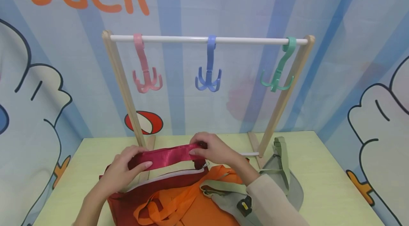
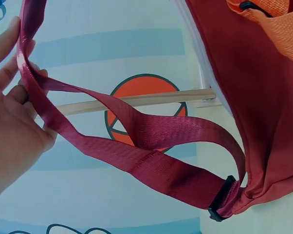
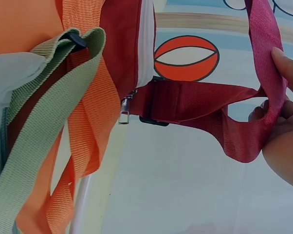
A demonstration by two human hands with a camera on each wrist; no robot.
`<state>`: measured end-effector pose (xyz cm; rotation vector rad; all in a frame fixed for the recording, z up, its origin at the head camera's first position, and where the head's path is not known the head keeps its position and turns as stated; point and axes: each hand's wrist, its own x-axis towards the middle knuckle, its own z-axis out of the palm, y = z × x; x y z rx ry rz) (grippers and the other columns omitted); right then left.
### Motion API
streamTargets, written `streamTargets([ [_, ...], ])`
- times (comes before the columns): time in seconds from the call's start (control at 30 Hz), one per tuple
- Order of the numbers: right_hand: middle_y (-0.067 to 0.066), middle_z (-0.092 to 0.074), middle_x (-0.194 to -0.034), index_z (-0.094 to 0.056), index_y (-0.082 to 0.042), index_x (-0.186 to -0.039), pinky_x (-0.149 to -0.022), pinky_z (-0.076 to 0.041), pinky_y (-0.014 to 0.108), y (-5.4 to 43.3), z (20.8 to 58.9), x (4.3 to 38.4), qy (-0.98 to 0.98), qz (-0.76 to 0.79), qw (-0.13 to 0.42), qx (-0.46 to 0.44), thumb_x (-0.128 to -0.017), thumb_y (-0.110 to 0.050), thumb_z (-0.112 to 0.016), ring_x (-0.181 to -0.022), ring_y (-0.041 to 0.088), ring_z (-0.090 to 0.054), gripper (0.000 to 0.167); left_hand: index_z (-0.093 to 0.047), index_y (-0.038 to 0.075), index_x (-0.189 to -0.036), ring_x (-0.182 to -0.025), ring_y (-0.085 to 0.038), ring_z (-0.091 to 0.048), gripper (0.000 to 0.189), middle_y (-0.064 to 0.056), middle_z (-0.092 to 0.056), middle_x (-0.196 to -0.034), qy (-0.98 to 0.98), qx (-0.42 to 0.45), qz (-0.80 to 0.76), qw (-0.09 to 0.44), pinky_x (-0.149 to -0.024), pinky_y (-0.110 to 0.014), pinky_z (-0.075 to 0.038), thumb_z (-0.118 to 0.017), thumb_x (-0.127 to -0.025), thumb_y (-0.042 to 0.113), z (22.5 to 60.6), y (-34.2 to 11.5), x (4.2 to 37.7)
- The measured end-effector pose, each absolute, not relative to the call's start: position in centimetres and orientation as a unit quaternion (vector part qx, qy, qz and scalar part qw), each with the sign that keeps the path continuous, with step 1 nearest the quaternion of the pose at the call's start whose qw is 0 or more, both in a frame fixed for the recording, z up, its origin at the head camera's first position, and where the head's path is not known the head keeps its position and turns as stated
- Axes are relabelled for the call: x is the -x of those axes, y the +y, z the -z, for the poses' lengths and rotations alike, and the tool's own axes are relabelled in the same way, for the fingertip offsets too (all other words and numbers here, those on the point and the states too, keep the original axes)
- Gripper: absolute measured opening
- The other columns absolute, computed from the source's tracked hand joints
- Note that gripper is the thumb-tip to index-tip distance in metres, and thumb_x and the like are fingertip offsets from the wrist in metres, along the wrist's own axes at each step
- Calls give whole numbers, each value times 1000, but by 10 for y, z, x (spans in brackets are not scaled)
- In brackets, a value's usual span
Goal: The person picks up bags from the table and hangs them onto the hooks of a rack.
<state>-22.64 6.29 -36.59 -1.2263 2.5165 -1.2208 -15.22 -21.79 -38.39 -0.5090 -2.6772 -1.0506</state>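
A dark red bag (image 1: 127, 204) with a pale zipper lies at the front of the table. Its satiny red strap (image 1: 169, 155) is raised and stretched between both hands. My left hand (image 1: 123, 169) holds the strap's left part, thumb in front and fingers behind. On the right part, my right hand (image 1: 215, 149) pinches the strap between thumb and fingers. Black buckles (image 2: 221, 199) join the strap to the bag's ends, and a metal zipper pull (image 3: 125, 111) hangs near the right one. An orange bag (image 1: 198, 208) lies over the red one.
A grey bag (image 1: 287, 176) with pale green straps lies at right, partly under my right sleeve. Behind stands a wooden rack with a white rail (image 1: 179, 39). From it hang pink (image 1: 147, 80), blue (image 1: 209, 80) and green (image 1: 277, 80) multi-prong hooks.
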Motion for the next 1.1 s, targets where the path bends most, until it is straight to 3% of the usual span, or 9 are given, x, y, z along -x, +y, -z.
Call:
streamTargets([
  [0.27,-5,-52,-80,-61,-11,-86,-67,-39,27,57,355,231,836,383,26,393,-85,-14,-66,-76,15,-43,7,-59,9,-106,-76,-13,-54,27,-1,-60,-95,-900,192,369,129,-62,-25,-48,-69,-83,19,379,-224,156],
  [0.67,-1,-58,-85,-60,-7,-87,-74,-45,25,51,349,233,817,428,31,385,-84,-9,-66,-83,15,-53,7,-58,6,-109,-78,-16,-55,31,-4,-59,-96,-900,173,372,145,-63,-25,-49,-68,-83,16,373,-229,155],
  [0.9,0,-60,-83,-60,-6,-86,-85,-45,33,48,349,236,801,453,42,388,-83,-7,-66,-83,12,-56,7,-58,5,-111,-80,-17,-55,32,-7,-59,-97,-899,170,368,164,-64,-24,-49,-69,-82,13,368,-229,155],
  [1.1,-2,-59,-81,-61,-7,-89,-76,-46,29,47,348,237,801,450,44,394,-83,-9,-66,-77,10,-54,8,-58,4,-110,-79,-17,-54,31,-7,-58,-97,-903,162,360,172,-63,-25,-49,-68,-82,13,365,-230,154],
])
